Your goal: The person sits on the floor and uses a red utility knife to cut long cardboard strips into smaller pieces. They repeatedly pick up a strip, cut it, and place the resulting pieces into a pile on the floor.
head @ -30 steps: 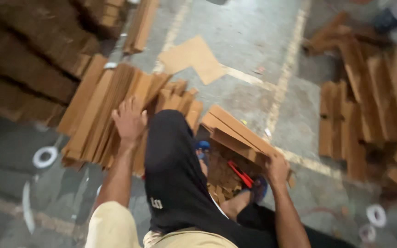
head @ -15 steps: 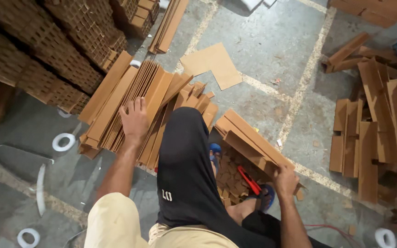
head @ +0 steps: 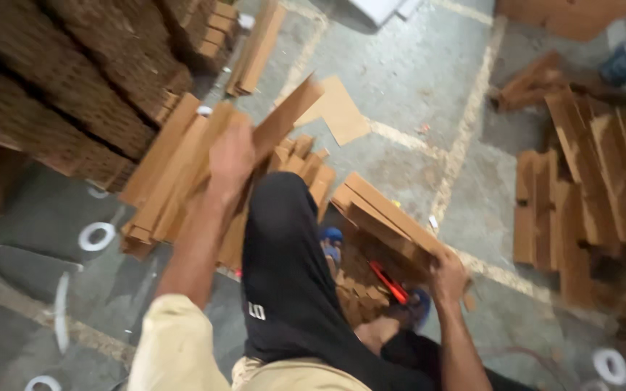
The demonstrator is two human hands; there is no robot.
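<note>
Both hands were on cardboard. Left hand [head: 230, 161] was up over the fanned pile of cardboard strips [head: 175, 181], fingers curled shut around one long cardboard strip [head: 284, 116], which rose at a slant, up and to the right, above the rest of the pile. Motion blur smeared the grip a little, but the strip ran straight out of the fist. Right hand [head: 449, 276] was low beside the knee, fingers clamped over the near end of a cardboard bundle [head: 382, 213] that lay across the floor. Just under that bundle sat a red-handled cutter [head: 389, 282] among brown scraps. A black trouser leg [head: 284, 261] ran between the two arms. White tape rolls [head: 97, 236] lay on the grey floor [head: 414, 72] at left, tall stacks [head: 52, 94] stood behind, and more strips [head: 588, 181] were spread at right.
</note>
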